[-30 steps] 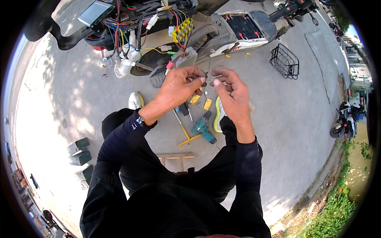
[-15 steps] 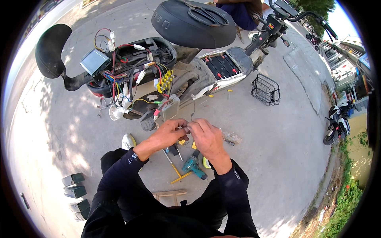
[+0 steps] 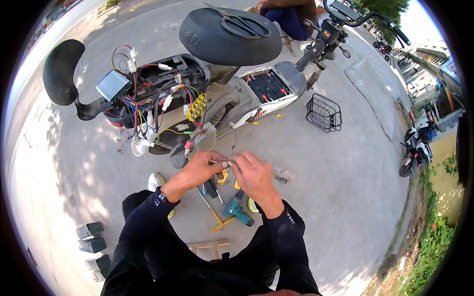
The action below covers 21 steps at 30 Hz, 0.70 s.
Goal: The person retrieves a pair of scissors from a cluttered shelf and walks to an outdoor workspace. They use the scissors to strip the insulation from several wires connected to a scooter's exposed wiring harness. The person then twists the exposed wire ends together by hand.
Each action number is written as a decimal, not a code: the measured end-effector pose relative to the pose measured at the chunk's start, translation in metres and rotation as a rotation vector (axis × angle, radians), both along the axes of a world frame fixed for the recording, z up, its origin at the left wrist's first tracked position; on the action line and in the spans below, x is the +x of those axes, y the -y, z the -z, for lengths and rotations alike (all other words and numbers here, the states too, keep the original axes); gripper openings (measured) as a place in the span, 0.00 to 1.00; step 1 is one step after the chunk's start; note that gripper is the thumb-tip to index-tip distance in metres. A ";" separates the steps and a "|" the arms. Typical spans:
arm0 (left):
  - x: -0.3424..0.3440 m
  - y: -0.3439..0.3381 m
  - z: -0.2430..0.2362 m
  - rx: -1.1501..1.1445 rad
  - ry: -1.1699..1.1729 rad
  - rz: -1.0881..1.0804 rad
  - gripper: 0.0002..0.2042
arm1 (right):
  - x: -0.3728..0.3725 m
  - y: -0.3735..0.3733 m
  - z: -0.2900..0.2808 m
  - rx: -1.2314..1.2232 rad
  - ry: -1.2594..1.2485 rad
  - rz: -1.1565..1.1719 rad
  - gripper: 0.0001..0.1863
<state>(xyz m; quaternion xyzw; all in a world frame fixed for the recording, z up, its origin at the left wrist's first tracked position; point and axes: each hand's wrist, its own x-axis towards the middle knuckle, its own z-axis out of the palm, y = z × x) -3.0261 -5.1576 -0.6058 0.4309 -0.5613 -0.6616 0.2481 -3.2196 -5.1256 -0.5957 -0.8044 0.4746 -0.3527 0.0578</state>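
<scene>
My left hand (image 3: 200, 171) and my right hand (image 3: 252, 173) meet fingertip to fingertip above the ground, in front of the opened electric scooter (image 3: 217, 101). Both are closed in a pinch around something too small to make out. Beyond them the scooter's rear bay holds a tangle of coloured wires with white connectors and a silver box (image 3: 113, 85). A yellow terminal strip (image 3: 197, 107) hangs at its near side. Under my hands lie a teal power drill (image 3: 238, 211), a yellow T-handled tool (image 3: 220, 224) and a screwdriver (image 3: 219, 197).
A black seat (image 3: 230, 37) rests tipped up over the frame, beside black batteries (image 3: 269, 85) in the floorboard. A wire basket (image 3: 323, 113) stands to the right. Several dark blocks (image 3: 92, 245) sit at left, a wooden stool (image 3: 210, 245) below me. Another person (image 3: 291, 19) sits beyond the scooter.
My view has shifted slightly, so the scooter appears a little further left. My hands remain together, pinching at the fingertips, turned slightly.
</scene>
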 end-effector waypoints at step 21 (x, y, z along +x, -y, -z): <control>-0.002 0.001 0.009 0.070 -0.042 -0.047 0.07 | -0.011 -0.001 0.000 0.271 0.138 -0.046 0.05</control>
